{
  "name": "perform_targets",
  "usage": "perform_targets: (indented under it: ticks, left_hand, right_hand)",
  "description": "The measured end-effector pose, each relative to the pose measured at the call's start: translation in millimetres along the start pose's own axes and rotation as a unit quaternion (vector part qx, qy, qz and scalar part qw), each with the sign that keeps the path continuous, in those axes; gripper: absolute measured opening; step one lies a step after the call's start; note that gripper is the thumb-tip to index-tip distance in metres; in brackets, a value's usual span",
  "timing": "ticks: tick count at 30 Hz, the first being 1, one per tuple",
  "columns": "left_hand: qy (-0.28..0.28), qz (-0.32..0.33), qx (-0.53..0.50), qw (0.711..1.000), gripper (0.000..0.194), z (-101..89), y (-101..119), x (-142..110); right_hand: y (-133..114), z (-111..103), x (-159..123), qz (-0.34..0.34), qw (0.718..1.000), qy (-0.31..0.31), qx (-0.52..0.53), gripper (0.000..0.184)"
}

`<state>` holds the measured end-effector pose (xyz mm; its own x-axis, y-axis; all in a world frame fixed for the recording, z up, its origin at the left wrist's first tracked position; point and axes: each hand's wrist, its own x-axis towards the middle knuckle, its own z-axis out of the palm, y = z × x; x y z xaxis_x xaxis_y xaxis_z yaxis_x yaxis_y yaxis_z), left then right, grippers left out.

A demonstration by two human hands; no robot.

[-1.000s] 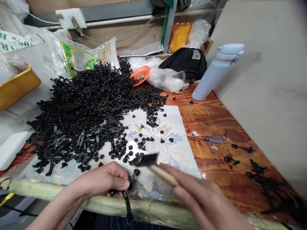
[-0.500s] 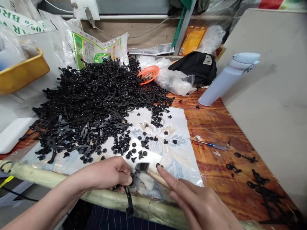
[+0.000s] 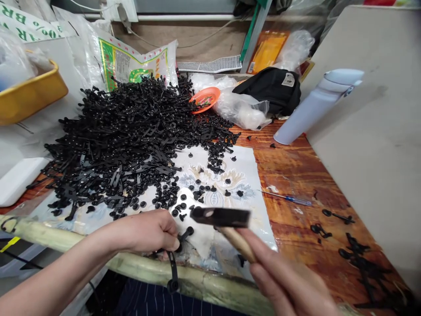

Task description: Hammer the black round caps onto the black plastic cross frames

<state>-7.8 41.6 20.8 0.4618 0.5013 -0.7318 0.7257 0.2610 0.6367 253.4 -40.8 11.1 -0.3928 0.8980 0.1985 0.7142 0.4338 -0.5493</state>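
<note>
My left hand (image 3: 159, 232) is closed in a pinch on a black plastic strap piece (image 3: 172, 270) near the table's front edge; one end with a round cap hangs over the edge, and another arm (image 3: 187, 235) points up and right onto the mat. My right hand (image 3: 283, 272) grips the wooden handle of a hammer (image 3: 220, 217), whose dark head is lifted above the mat, to the right of the piece and apart from it. Several small round black caps (image 3: 183, 206) lie loose on the patterned mat (image 3: 243, 166) beyond my hands.
A big heap of black plastic pieces (image 3: 125, 127) covers the left and back. An orange plate (image 3: 206, 98) leans at its edge. A screwdriver (image 3: 289, 198) lies on the right, with a pale blue bottle (image 3: 312, 109) behind it. More black parts (image 3: 362, 259) lie at front right.
The hammer has risen and swung away to the right from the strap piece, so its head now shows side-on. My left hand keeps its pinch almost in place.
</note>
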Motion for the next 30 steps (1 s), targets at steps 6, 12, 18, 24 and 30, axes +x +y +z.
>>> perform_targets:
  ticks: [6, 12, 18, 24, 30]
  left_hand:
    - [-0.022, 0.010, 0.004, 1.000, 0.024, -2.5, 0, 0]
    - [-0.027, 0.003, 0.004, 1.000, 0.023, -3.5, -2, 1]
    - [-0.031, -0.007, 0.001, 0.999, 0.023, -6.9, -3, 2]
    - [-0.003, 0.036, 0.000, 0.999, 0.021, -10.1, -5, -2]
    - [0.014, 0.067, -0.009, 0.998, 0.037, -4.1, -2, -2]
  right_hand:
    - [5, -1, -2, -0.001, 0.996, -0.091, -0.024, 0.052]
    - [4, 0, 2, -0.021, 0.997, -0.074, -0.027, 0.049]
    - [2, 1, 4, -0.004, 0.997, -0.075, -0.037, 0.048]
    - [-2, 6, 0, -0.015, 0.999, -0.037, -0.037, 0.050]
    - [-3, 13, -5, 0.021, 0.999, -0.028, -0.015, 0.049]
